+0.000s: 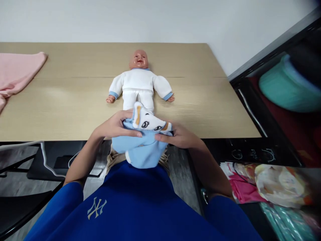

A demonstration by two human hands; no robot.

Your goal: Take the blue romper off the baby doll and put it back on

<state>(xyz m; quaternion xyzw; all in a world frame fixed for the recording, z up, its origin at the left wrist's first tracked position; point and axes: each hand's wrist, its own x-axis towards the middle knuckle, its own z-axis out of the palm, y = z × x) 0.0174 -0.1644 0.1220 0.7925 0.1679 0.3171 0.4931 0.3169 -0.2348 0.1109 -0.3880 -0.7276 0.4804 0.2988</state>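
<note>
Between my two hands is a light blue cloth garment (144,150) with a white part that bears embroidered eyes and tan patches. My left hand (116,125) grips its left side, thumb on top of the fabric. On the other side my right hand (180,134) pinches the edge, its thumb pointing inward. The garment is bunched and hangs past the table's front edge over my lap. Just beyond it a baby doll (138,80) lies on its back in a white top and trousers with blue cuffs. The garment hides the doll's lower legs.
The doll rests on a wooden table (208,110) against a white wall. A pink cloth (18,72) lies at the table's left. Right of the table are a dark shelf with a teal container (288,88) and several plastic bags (281,185). Black chairs (22,211) stand at lower left.
</note>
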